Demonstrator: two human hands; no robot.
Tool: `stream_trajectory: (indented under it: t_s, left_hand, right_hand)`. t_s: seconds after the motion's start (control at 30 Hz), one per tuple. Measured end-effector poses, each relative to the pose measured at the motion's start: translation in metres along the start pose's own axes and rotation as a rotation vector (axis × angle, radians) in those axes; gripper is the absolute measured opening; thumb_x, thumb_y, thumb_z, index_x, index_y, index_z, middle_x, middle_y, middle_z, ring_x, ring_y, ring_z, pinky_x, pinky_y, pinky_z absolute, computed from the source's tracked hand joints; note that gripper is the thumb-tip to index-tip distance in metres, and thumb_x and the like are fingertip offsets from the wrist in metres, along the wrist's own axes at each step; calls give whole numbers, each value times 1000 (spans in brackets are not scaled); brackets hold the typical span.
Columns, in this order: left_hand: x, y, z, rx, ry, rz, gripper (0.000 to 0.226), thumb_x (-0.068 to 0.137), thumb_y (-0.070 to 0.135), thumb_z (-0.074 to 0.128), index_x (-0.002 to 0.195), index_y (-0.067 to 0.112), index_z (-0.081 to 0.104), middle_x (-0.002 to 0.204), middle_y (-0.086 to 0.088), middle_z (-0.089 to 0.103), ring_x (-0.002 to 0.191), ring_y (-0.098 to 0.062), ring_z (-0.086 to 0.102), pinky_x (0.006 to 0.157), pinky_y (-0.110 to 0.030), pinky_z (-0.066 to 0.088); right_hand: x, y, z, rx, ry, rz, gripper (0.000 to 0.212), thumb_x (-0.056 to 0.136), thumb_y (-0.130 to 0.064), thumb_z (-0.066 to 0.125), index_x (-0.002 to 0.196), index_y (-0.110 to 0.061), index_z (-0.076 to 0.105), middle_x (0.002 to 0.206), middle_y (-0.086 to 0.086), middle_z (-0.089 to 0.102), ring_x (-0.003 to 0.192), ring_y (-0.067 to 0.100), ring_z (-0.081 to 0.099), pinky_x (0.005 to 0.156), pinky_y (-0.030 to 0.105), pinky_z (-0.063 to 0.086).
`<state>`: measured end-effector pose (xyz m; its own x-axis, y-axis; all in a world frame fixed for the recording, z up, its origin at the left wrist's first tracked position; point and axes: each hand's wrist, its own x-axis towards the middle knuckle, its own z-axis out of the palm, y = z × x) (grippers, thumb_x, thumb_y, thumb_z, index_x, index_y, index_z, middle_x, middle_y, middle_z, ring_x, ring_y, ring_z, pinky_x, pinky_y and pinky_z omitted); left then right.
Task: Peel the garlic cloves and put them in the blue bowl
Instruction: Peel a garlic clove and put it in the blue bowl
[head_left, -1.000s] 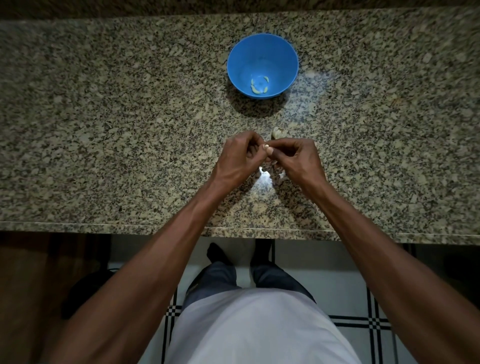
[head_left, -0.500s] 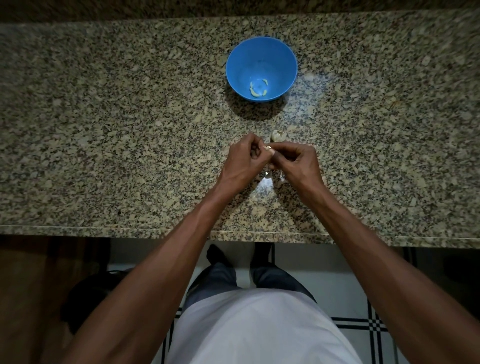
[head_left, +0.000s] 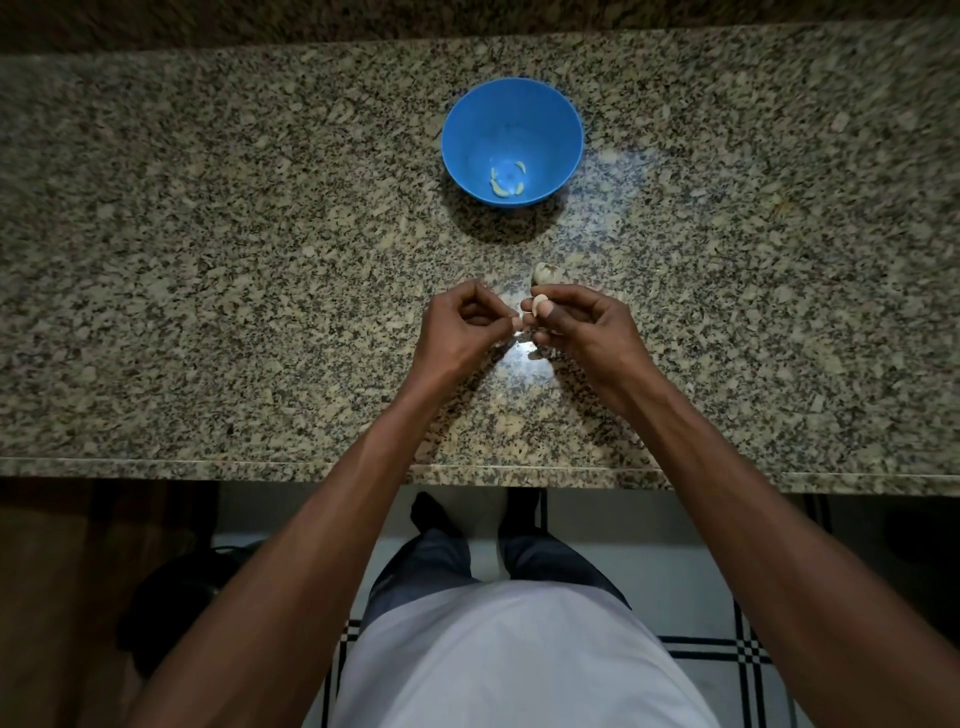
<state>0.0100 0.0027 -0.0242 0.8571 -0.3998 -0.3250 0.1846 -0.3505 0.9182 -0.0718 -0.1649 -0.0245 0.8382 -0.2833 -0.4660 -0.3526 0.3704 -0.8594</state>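
My right hand (head_left: 582, 332) pinches a pale garlic clove (head_left: 540, 300) between thumb and fingers above the counter. My left hand (head_left: 462, 327) is beside it, fingers curled, pinching a thin white bit of skin (head_left: 521, 318) that reaches toward the clove. The blue bowl (head_left: 467, 150) stands further back on the counter, with a few peeled cloves (head_left: 503, 188) lying at its bottom. Another unpeeled piece of garlic (head_left: 545, 273) lies on the counter just beyond my right hand.
The speckled granite counter (head_left: 208, 260) stretches wide on both sides, its front edge (head_left: 208, 462) close to my body. Small scraps of skin (head_left: 535, 355) lie under my hands. A dark wall runs along the back.
My hands have drawn slightly apart, and the clove now shows at my right fingertips. The view has shifted a little, so the bowl sits lower in the picture.
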Motion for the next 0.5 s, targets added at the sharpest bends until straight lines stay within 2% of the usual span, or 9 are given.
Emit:
stream_trajectory:
  t_s: [0.1,0.23,0.3,0.37,0.43,0.5]
  left_hand:
    - [-1,1,3,43,13,63,14,87,12,81,100,10,76,99,1,77,94,-9,73,83,-24,60]
    - [-2,8,8,58,27,90,23,100,9,64,120,12,74,116,4,74,102,0,69,80,-15,56]
    - [-3,9,9,67,10,133,21,100,13,65,120,13,74,113,5,74,102,-2,70,83,-19,58]
    - [-3,9,10,55,-18,161,20,97,19,71,115,13,75,112,4,76,104,-7,71,90,-29,60]
    - [-4,10,9,5,-23,153,22,93,21,76,112,10,77,109,0,77,106,-13,73,94,-38,60]
    - [-4,13,9,-40,-17,151,22,90,19,79,109,6,78,105,-3,78,103,-17,74,94,-41,61]
  right_hand:
    - [0,0,-2,87,-5,86,24,94,-5,73,117,0,74,113,8,78,104,22,75,86,30,60]
    - [0,0,-3,114,8,90,23,93,-3,74,115,0,74,104,13,79,96,23,75,85,31,62]
    - [1,-1,-4,67,23,55,25,91,-6,77,115,-2,74,104,16,78,93,25,75,87,36,63]
    - [2,-2,-4,22,36,21,28,87,-10,83,113,-3,76,103,17,78,92,27,75,86,38,63]
    - [2,-4,-4,10,45,-7,30,84,-13,86,109,-1,77,103,17,78,92,28,75,86,38,63]
    - [2,-4,-3,55,38,-8,29,84,-10,84,109,3,76,107,18,78,95,28,76,86,36,62]
